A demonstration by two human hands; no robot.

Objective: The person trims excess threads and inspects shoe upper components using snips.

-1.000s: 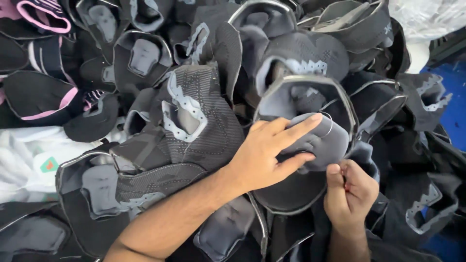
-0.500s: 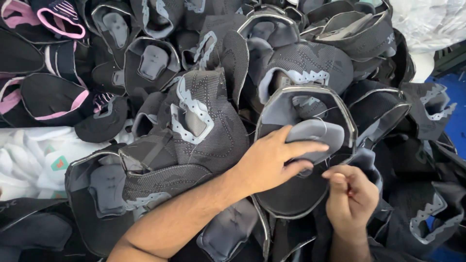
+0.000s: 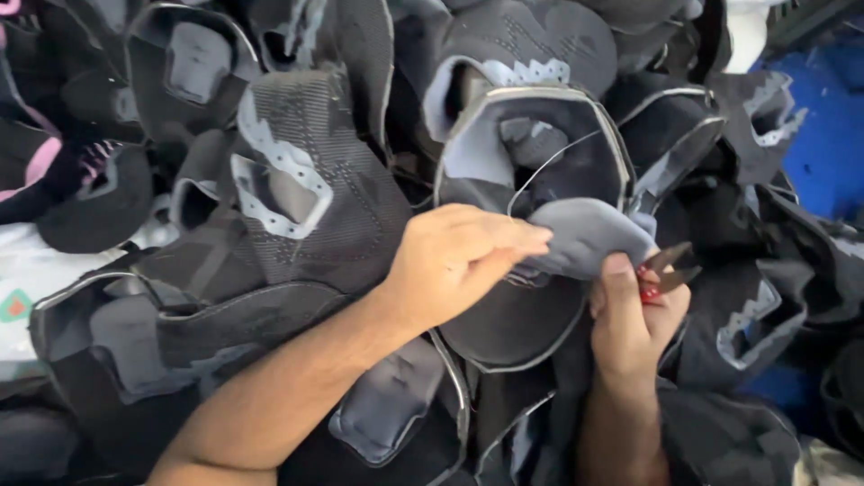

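My left hand (image 3: 454,261) pinches the grey padded tongue (image 3: 585,236) of a black shoe upper (image 3: 531,171) that lies on top of a heap of uppers. A loose pale thread (image 3: 540,171) curves up from the tongue near my fingertips. My right hand (image 3: 634,315) sits just right of the tongue and grips a small pair of thread snips (image 3: 664,270) with red handles, the blades pointing right and slightly parted. My thumb presses against the tongue's lower edge.
Several black and grey shoe uppers cover the whole surface; one with a scalloped grey eyelet panel (image 3: 288,180) lies left of my left hand. Pink-trimmed uppers (image 3: 45,162) are at the far left, white fabric (image 3: 27,288) below them, and a blue surface (image 3: 828,135) at the right.
The view has drawn closer and shifted. My left hand has lifted and folded the grey tongue outward, and the snips in my right hand have come into sight beside it.
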